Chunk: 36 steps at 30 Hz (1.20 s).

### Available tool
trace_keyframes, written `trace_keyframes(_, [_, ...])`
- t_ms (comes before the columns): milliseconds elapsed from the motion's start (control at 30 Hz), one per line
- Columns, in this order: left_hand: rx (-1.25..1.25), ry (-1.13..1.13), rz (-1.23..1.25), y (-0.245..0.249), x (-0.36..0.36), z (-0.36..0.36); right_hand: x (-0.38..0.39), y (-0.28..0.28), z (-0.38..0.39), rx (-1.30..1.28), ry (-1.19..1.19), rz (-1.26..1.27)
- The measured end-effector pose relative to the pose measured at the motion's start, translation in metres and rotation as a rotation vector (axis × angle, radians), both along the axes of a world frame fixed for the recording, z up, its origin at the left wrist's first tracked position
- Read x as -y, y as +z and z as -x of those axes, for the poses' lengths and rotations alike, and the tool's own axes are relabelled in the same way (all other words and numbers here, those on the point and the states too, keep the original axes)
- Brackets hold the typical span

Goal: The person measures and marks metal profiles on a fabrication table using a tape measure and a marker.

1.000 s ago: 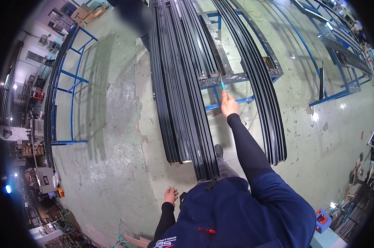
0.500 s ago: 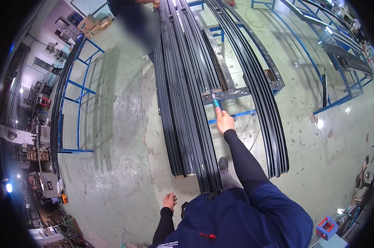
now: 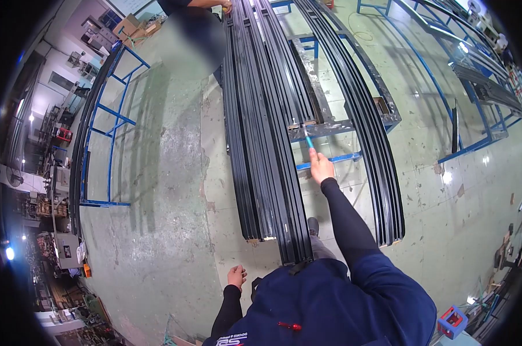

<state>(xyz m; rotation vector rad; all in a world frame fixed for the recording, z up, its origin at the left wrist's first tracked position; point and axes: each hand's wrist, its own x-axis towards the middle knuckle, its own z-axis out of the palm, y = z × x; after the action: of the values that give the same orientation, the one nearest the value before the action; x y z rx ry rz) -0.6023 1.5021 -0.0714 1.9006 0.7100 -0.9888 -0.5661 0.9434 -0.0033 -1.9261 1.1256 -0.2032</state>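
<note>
My right hand (image 3: 322,168) is closed around the teal handle of a hammer (image 3: 310,142). Its pale metal head is small in view and lies by the near end of a short dark profile (image 3: 300,109), at the crossbar of a paint-marked stand (image 3: 330,128). Long black metal profiles (image 3: 272,173) run lengthwise just left of this hand, their near ends close to my waist. My left hand (image 3: 236,277) hangs low beside my body with loosely curled fingers and nothing visible in it, apart from the profiles.
Another bundle of black profiles (image 3: 367,138) lies on the stand's right side. At the far left end of the profiles stands another person (image 3: 194,40), one hand near them. Blue metal racks stand at left (image 3: 112,134) and right (image 3: 471,151). A red-blue object (image 3: 452,322) sits lower right.
The view has shifted slightly, so most things sit a little further right. My right hand still grips the hammer near the same profile end; my left hand stays low and empty.
</note>
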Motion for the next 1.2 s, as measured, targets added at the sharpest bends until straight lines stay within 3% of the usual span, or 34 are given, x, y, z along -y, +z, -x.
trace_keyframes(67, [-0.009,-0.007,0.013,-0.002,-0.002,-0.004,-0.001,-0.008,0.003,0.011,0.005,0.027])
trace_keyframes(167, [0.002,-0.048,0.033,-0.012,-0.001,-0.005,0.014,-0.023,0.014,0.155,-0.285,0.006])
trace_keyframes(233, [-0.035,-0.171,0.095,-0.033,-0.007,-0.011,0.024,-0.046,0.04,0.122,-0.327,-0.019])
trace_keyframes(300, [0.051,-0.216,0.207,-0.049,-0.005,-0.008,0.012,-0.051,0.091,0.112,-0.219,0.05])
trace_keyframes(333, [-0.072,-0.255,0.365,-0.055,-0.004,-0.017,-0.022,-0.044,0.124,0.123,-0.253,0.003])
trace_keyframes(367, [-0.027,-0.338,0.221,-0.024,0.029,-0.016,-0.045,-0.027,0.147,0.155,-0.298,-0.022])
trace_keyframes(400, [-0.072,-0.497,0.322,-0.021,0.041,-0.022,-0.079,-0.004,0.178,0.151,-0.309,-0.165])
trace_keyframes(433, [-0.134,-0.683,0.338,-0.01,0.057,-0.028,-0.113,-0.006,0.213,0.138,-0.34,-0.154])
trace_keyframes(467, [-0.189,-0.734,0.451,0.008,0.075,-0.025,-0.151,-0.007,0.249,0.102,-0.385,-0.198])
trace_keyframes(567, [-0.38,-0.695,0.672,0.01,0.113,-0.006,-0.286,0.013,0.334,0.155,-0.606,-0.312])
trace_keyframes(667, [-0.37,-0.624,0.714,0.043,0.147,0.017,-0.413,0.02,0.383,0.083,-0.491,-0.334])
trace_keyframes(700, [-0.322,-0.603,0.706,0.049,0.153,0.023,-0.445,0.022,0.386,0.056,-0.433,-0.41])
trace_keyframes(767, [-0.317,-0.529,0.644,0.04,0.159,0.033,-0.472,0.049,0.364,0.014,-0.377,-0.326])
trace_keyframes(833, [-0.331,-0.497,0.621,0.033,0.154,0.036,-0.491,0.036,0.346,0.03,-0.461,-0.255])
trace_keyframes(867, [-0.347,-0.501,0.634,0.033,0.152,0.035,-0.496,0.03,0.339,0.04,-0.5,-0.219])
trace_keyframes(900, [-0.361,-0.506,0.649,0.031,0.153,0.033,-0.497,0.034,0.334,0.035,-0.377,-0.198])
trace_keyframes(967, [-0.391,-0.509,0.669,0.022,0.154,0.03,-0.504,0.013,0.33,0.05,-0.582,-0.019])
trace_keyframes(1067, [-0.43,-0.494,0.708,0.027,0.151,0.028,-0.496,0.019,0.329,0.082,-0.434,-0.051])
trace_keyframes(1167, [-0.427,-0.463,0.763,0.021,0.148,0.031,-0.484,0.024,0.327,0.111,-0.84,-0.278])
trace_keyframes(1200, [-0.382,-0.522,0.799,0.018,0.143,0.032,-0.483,0.016,0.324,0.097,-0.729,-0.13])
